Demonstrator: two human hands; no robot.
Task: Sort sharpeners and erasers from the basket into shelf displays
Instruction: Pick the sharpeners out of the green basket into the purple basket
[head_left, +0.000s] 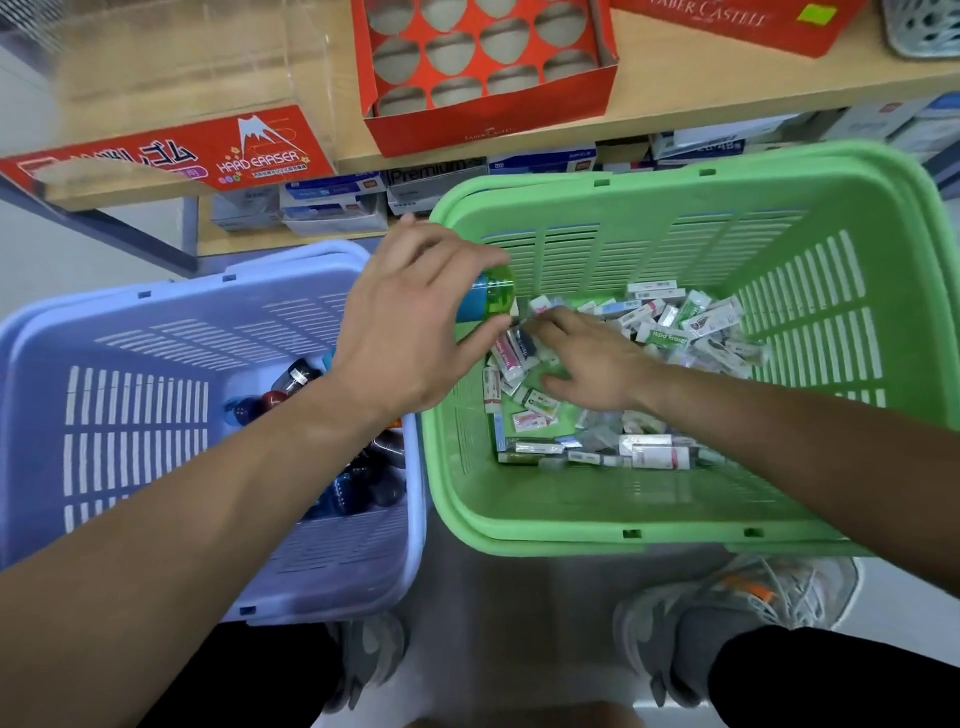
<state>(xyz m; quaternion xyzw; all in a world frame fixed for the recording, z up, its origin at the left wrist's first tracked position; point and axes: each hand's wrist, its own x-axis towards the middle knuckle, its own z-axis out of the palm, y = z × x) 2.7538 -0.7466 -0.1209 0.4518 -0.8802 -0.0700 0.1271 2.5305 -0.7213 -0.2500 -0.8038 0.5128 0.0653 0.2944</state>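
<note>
Under a wooden shelf (675, 104), a green basket (675, 540) and a blue basket (156, 322) sit on pale floor (519, 597). The left hand (410, 332) grips a sharpener (491, 296) above the green basket's rim; the right hand (592, 366) rests among its erasers (654, 452), grasp unclear.

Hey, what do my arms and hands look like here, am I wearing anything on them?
Nothing worn: the left hand and right hand are bare, with no gloves, rings or watch visible. The left forearm and right forearm are uncovered too; no sleeve shows.
</note>
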